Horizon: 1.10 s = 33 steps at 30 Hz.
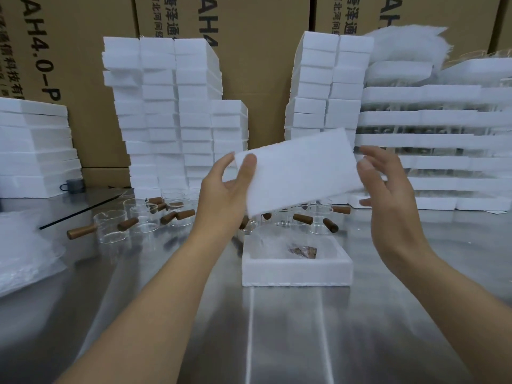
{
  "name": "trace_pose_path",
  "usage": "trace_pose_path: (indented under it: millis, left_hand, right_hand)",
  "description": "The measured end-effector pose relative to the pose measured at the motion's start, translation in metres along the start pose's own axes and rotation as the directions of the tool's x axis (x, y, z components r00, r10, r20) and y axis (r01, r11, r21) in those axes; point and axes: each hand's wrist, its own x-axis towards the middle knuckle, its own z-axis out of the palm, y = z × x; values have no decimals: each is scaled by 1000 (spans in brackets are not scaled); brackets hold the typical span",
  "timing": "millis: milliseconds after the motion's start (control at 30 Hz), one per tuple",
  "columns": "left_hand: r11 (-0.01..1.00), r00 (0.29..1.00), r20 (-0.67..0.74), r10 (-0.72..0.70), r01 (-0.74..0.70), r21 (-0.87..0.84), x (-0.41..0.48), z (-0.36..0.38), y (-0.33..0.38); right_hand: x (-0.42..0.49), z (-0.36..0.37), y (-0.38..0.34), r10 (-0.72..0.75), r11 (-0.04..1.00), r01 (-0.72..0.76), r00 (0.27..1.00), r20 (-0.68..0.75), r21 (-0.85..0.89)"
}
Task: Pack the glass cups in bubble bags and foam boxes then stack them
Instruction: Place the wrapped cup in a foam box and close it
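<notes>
A white foam lid [300, 173] is held tilted in the air above an open foam box [297, 273] on the steel table. My left hand [224, 195] grips the lid's left end, thumb on top. My right hand [388, 195] is beside the lid's right end with fingers spread and relaxed; its thumb is at the lid's edge. Inside the box lies a cup wrapped in a bubble bag [293, 248], its brown handle showing through. Several glass cups with wooden handles [144, 217] stand behind the box.
Tall stacks of foam boxes [177, 112] rise at the back, left and right. Layered foam trays [432, 145] fill the right side. A pile of bubble bags [25, 253] lies at the left. Cardboard cartons [249, 65] form the back wall. A small grey mug [73, 185] stands far left.
</notes>
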Motion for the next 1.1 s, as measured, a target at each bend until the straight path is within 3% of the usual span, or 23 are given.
trace_pose_path:
  millis: [133,367,800,967,1100]
  left_hand:
    - [958,958,37,-285,283,50,4,-3,-3]
    - [854,871,11,-491,479,206,1,-8,-9]
    - [794,827,70,-557,507,335,-3,-14,-21]
    - [791,850,25,-527,479,381,-2,-12,-24]
    - [814,895,-13,-446,412,409,0,-13,-27]
  right_hand:
    - [6,2,3,187,970,-199,977,99,139]
    - [8,-2,28,480,874,-485,854,202,-27]
    - [5,-3,37,617,785,-583,765,184,-209]
    - [5,-3,38,603,789,-554,781,162,-264]
    - [2,-5,35,652,747,-575,733,195,-334]
